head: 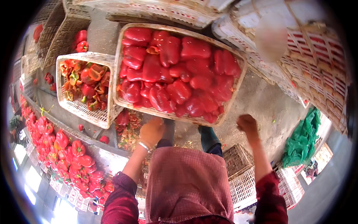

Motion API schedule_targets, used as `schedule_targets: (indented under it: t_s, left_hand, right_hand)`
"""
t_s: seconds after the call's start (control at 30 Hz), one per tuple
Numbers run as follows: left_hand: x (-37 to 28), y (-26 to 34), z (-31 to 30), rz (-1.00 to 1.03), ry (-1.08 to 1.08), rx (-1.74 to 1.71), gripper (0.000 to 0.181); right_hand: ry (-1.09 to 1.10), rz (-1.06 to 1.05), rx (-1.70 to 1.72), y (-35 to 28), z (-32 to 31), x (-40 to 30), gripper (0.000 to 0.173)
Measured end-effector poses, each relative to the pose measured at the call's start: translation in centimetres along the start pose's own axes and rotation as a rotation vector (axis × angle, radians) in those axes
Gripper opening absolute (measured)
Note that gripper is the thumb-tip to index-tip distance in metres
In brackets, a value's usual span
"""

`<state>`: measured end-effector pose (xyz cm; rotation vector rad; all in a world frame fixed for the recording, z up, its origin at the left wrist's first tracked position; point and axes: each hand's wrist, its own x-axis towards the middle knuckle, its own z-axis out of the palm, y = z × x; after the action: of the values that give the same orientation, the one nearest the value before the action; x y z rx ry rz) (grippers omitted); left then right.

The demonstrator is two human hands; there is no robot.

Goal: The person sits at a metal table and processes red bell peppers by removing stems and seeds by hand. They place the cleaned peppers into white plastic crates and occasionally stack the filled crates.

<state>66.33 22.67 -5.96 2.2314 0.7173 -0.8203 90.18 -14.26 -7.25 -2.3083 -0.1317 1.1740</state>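
A large plastic crate point(235, 112) heaped with red bell peppers point(179, 91) lies before me. My left hand point(152, 131), in an orange-toned glove with a white band at the wrist, is at the crate's near edge, left of my legs; whether it touches the rim or grips anything, I cannot tell. Off the crate's near right corner is my right hand point(247, 124), raised, blurred and with curled fingers; nothing plainly shows in it. A smaller crate point(84, 107) to the left holds pepper cores and pieces point(96, 72).
Whole red peppers point(67, 156) are heaped along a ledge at lower left. Stacked crates point(313, 67) stand at upper right, with green netting point(303, 138) below them. Pepper scraps point(130, 134) litter the floor by my left hand. More crates point(242, 182) stand behind me.
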Motion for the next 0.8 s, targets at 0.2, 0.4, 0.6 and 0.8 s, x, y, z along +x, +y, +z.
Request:
schedule_targets:
  t_s: [0.2,0.4,0.6,0.8]
  left_hand:
    - [0.3,-5.8,-4.9,-0.254,0.539,-0.072,0.043]
    - [4.6,-10.1,-4.2,-0.467,0.717,-0.237,0.052]
    - [6.6,-18.5,-0.4,-0.430,0.421,0.041,0.050]
    - [9.3,-17.2,1.4,-0.484,0.781,-0.313,0.019]
  right_hand:
    - [0.031,0.215,0.315,11.3,-0.4,-1.1,0.054]
    - [0.178,0.132,0.524,-6.4,3.2,5.9,0.059]
    - [0.370,0.050,0.584,-2.5,7.3,12.0,0.058]
    - [0.380,-0.026,0.402,-1.4,6.5,13.5,0.054]
